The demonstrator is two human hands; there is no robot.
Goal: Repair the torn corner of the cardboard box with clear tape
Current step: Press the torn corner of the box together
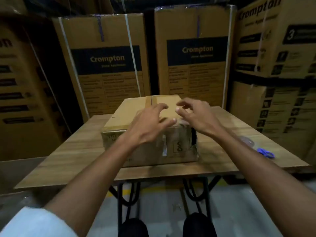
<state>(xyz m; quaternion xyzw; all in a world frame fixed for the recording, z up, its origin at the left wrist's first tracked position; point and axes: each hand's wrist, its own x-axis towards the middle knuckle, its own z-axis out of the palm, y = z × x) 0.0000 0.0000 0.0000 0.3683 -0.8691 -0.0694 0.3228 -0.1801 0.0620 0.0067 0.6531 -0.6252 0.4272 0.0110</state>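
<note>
A brown cardboard box (130, 108) sits on a wooden table (77, 151). Its near right corner (194, 142) is torn, with a dark gap along the vertical edge. Clear tape (177, 132) shines over the near top edge and down the front face. My left hand (148, 124) hovers over the box's near top edge, fingers spread and loosely bent, thumb near the tape. My right hand (196, 115) is above the top right of the box with its fingers spread and curved, holding nothing. A clear tape roll (247, 140) lies on the table at the right.
Blue-handled scissors (265, 153) lie near the table's right edge, beside the tape roll. Tall printed cartons (106, 62) stand close behind and on both sides of the table. Black table legs (126, 194) and my dark shoes show below the front edge.
</note>
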